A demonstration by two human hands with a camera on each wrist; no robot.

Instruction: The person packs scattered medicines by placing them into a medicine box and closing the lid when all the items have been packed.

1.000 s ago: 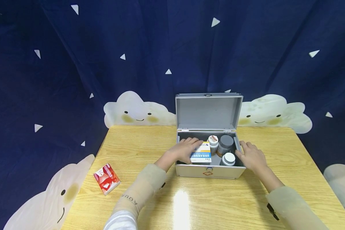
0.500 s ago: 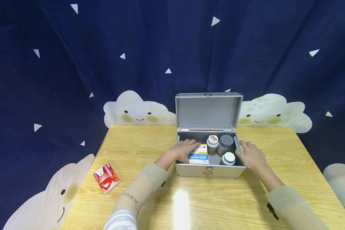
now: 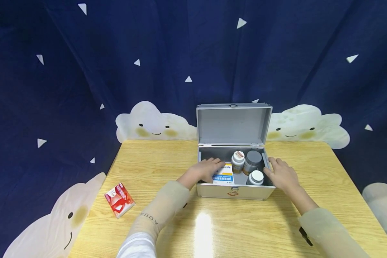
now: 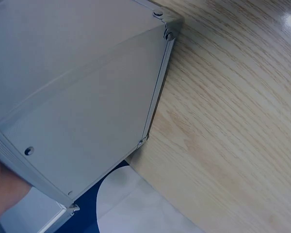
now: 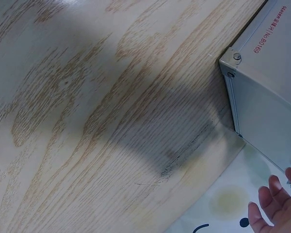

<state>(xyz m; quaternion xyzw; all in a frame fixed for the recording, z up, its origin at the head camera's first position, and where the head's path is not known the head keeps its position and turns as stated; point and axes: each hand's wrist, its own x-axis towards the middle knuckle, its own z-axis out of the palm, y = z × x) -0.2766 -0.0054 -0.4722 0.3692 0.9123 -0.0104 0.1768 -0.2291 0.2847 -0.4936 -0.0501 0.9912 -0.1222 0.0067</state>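
Observation:
A silver first-aid case (image 3: 213,191) stands on the table with its lid up. My left hand (image 3: 208,170) is inside its left part and holds a white, blue and yellow medicine box (image 3: 225,176) by its left side. In the left wrist view, part of the left hand (image 4: 7,189) shows over the case wall (image 4: 87,116). My right hand (image 3: 282,174) rests at the case's right rim, fingers loosely bent. In the right wrist view, the right hand (image 5: 276,206) lies beside the case's side. Right of the medicine box stand a red-labelled white bottle (image 3: 238,163), a grey-capped jar (image 3: 253,161) and a white-capped bottle (image 3: 256,177).
A red and white medicine box (image 3: 119,200) lies on the wooden table (image 3: 158,161), left of my forearm. The raised lid (image 3: 233,125) stands near a dark blue curtain (image 3: 164,43) with cloud and triangle patterns.
My left hand has moved the blue-and-white medicine box slightly left and lower within the case. The right hand stays at the right rim.

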